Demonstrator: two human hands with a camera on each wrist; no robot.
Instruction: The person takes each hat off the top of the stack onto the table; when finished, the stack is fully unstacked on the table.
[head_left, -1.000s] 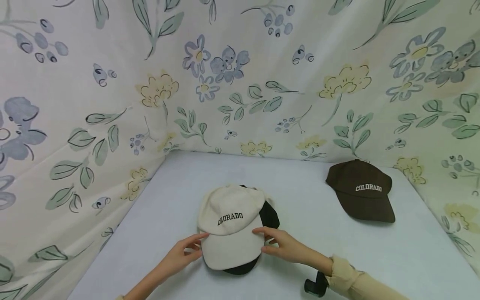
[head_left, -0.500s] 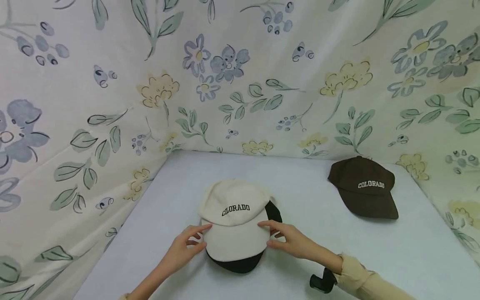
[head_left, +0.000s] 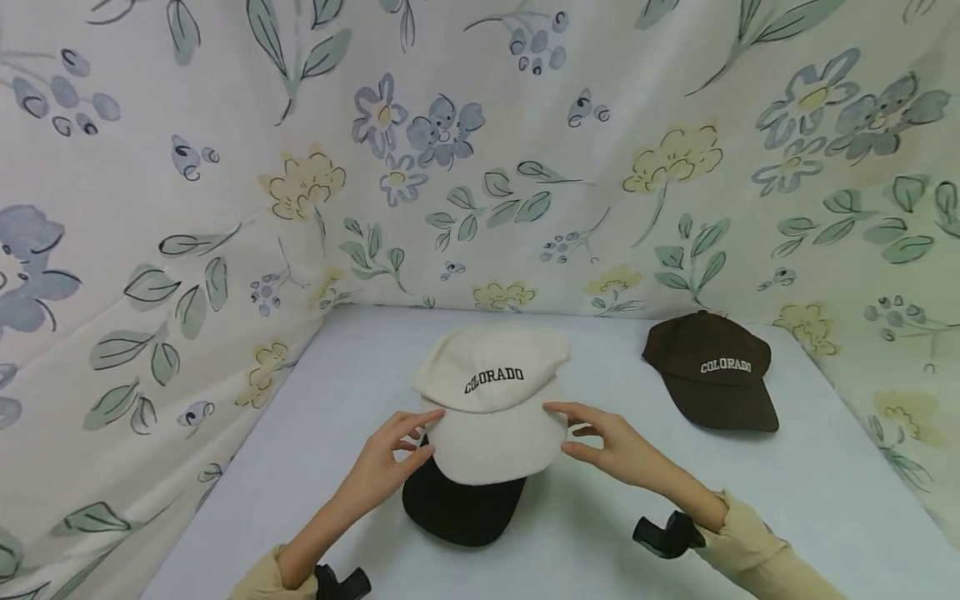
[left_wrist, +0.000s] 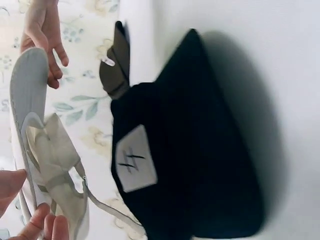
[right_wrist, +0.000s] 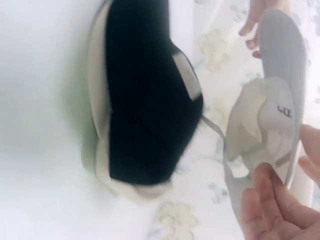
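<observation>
Above black cap [head_left: 465, 508], white cap [head_left: 498, 446]

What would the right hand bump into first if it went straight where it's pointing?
The white cap. The right hand pinches its brim, and the cap's lettered front seems next in line, though depth is hard to judge.

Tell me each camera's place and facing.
Head: worn on the head, facing forward and down at the white cap; left hand, right hand and sleeves show.
Left wrist: on that wrist, facing the black cap; both hands show partly.
Right wrist: likewise, from the opposite side, both hands partly.
Both wrist views share the white cap's inside.
</observation>
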